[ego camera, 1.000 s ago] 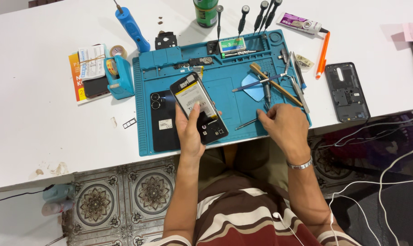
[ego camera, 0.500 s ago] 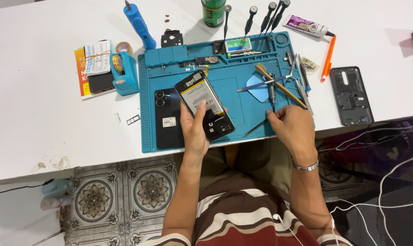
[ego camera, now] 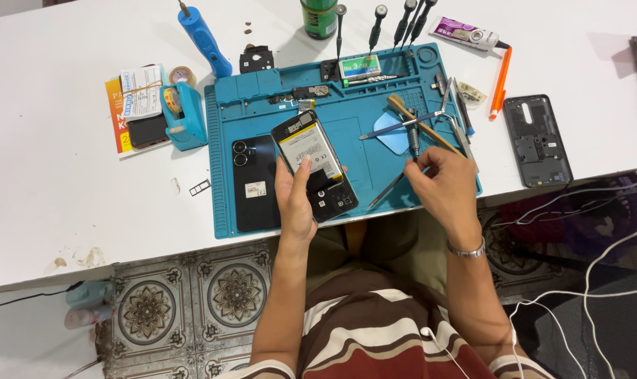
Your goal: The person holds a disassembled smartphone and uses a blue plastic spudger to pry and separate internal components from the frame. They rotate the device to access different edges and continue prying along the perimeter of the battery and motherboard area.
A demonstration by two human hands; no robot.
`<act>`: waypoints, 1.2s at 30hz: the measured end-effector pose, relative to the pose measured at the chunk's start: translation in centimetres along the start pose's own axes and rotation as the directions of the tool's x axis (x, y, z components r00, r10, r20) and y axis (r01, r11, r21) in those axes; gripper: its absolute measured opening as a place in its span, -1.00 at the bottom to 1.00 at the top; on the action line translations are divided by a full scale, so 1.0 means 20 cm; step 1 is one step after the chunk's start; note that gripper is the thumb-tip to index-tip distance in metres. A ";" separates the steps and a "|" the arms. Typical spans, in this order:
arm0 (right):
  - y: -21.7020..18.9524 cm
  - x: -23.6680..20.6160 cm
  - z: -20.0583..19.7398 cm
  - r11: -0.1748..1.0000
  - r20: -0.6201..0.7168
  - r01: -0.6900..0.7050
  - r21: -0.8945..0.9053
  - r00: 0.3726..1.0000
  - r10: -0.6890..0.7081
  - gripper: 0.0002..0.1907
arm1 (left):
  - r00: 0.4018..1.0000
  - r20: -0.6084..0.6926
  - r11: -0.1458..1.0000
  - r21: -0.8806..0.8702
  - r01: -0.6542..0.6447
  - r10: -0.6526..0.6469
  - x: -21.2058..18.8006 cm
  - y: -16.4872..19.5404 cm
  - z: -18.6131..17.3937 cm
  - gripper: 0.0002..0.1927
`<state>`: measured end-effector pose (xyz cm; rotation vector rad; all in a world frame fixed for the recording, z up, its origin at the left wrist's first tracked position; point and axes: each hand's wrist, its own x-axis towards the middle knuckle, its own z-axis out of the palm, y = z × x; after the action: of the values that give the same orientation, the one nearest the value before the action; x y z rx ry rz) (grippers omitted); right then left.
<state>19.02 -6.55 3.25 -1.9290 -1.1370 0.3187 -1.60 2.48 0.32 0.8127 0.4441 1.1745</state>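
In the head view, the left hand (ego camera: 295,203) held an opened smartphone (ego camera: 315,165) with its battery showing, fingers wrapped under it, thumb on top, above the blue repair mat (ego camera: 360,151). The right hand (ego camera: 441,186) was pinched closed on thin tweezers (ego camera: 392,188) at the mat's right part. A black back cover (ego camera: 255,184) lay just beside the phone.

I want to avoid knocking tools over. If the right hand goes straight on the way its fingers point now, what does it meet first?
Probably the dark-handled screwdriver lying just beyond the right hand, then the blue pick. Height is unclear.
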 end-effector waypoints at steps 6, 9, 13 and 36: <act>0.03 0.08 0.04 0.988 -0.020 -0.006 0.152 1.000 0.009 -0.75 | 0.999 0.038 0.999 0.046 -0.022 0.020 0.00 -0.01 -0.01 -0.60; 0.03 0.10 0.04 0.982 -0.001 -0.008 0.189 1.000 0.009 -0.79 | 0.999 0.040 0.996 0.090 -0.012 0.009 -0.01 -0.02 -0.01 -0.58; 0.01 0.10 0.04 0.991 -0.010 0.032 0.128 0.999 -0.031 -0.79 | 0.999 0.049 0.996 0.087 -0.010 0.006 -0.01 -0.02 -0.01 -0.58; -0.07 0.04 0.13 0.992 0.122 0.009 0.129 0.992 -0.025 -0.77 | 0.995 0.089 0.998 0.061 0.031 -0.037 -0.01 -0.01 -0.01 -0.65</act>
<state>17.10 -4.17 2.84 -1.8063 -1.1829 0.4962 -1.62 2.36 0.02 0.9025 0.4183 1.0928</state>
